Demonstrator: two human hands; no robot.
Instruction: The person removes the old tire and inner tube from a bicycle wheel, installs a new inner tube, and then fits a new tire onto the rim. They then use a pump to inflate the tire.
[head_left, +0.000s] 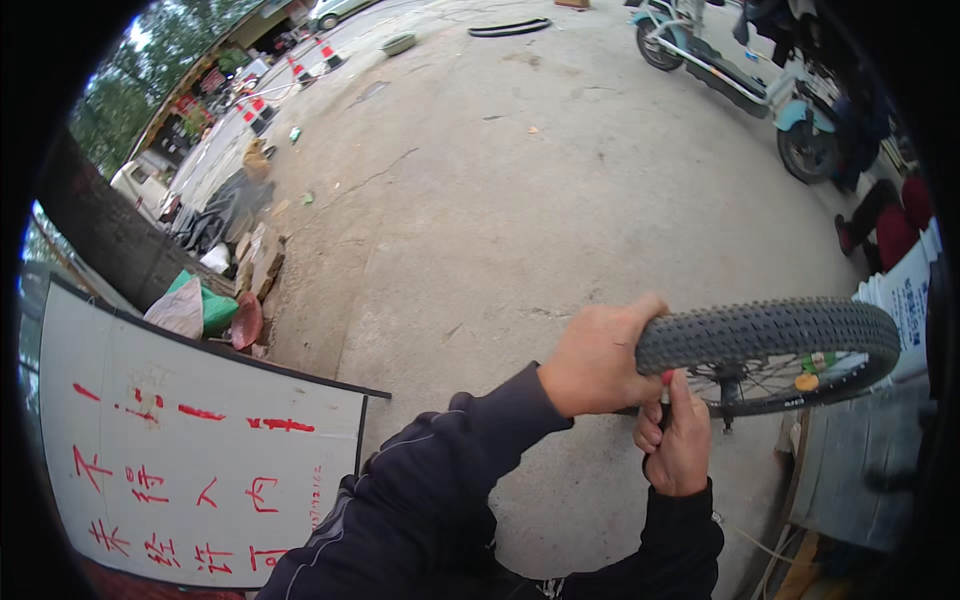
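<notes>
A bicycle wheel (pixel 770 330) with a knobby black tyre, dark spokes and a hub is held out at the right, tilted so that its tread shows. My left hand (pixel 600 360) wraps round the tyre at the wheel's near left end. Just below it, my right hand (pixel 680 440) is closed against the inner side of the rim, thumb pointing up. A small red piece (pixel 667 377) shows at the right thumb's tip, between the two hands. What the right fingers grip is mostly hidden. An orange reflector (pixel 806 382) sits among the spokes.
A white board with red writing (pixel 200 430) stands at the left. White buckets (pixel 905 300) and a grey metal box (pixel 850 480) are close at the right. Farther off are a light-blue scooter (pixel 740 80), a seated person (pixel 885 225), a loose tyre (pixel 510 28) and traffic cones (pixel 300 70).
</notes>
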